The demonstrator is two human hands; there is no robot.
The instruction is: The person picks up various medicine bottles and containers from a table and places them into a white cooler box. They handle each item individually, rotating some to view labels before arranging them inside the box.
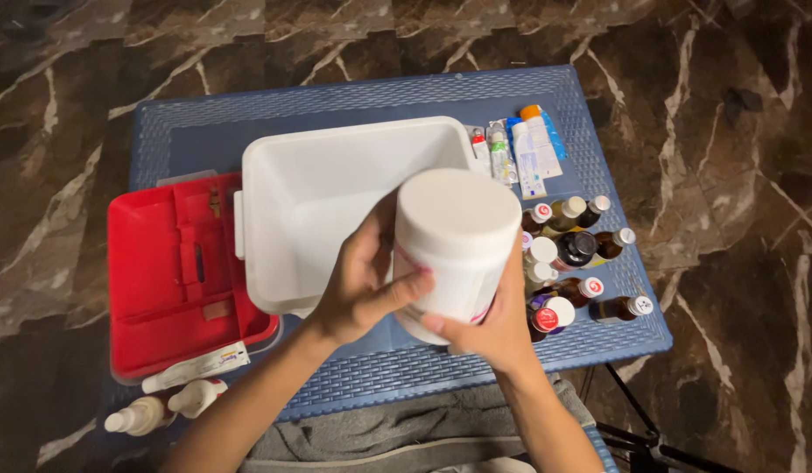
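1. While both hands close round it, the white jar (456, 241) hangs above the blue bench (371, 105), its lid end tipped up toward the camera
2. Left hand (364, 285) grasps the jar's left wall, thumb laid across the front, fingers behind and out of sight
3. Right hand (493, 328) cups it from below and to the right, fingertips curled onto the lower edge; so each grip is clenched on the jar, neither one released
4. Long axis runs nearly straight up at the lens, leaning a touch away, base hidden behind the hands
5. Open white box (336, 197) sits just behind and to the left of the jar, its hollow facing up; the left hand is the nearer one to it
6. Red lid (174, 271) lies open to the left, touching the box
7. Small bottles (572, 263) crowd the bench just right of the jar, with tubes (524, 149) behind them, and two more bottles (165, 407) near the left corner
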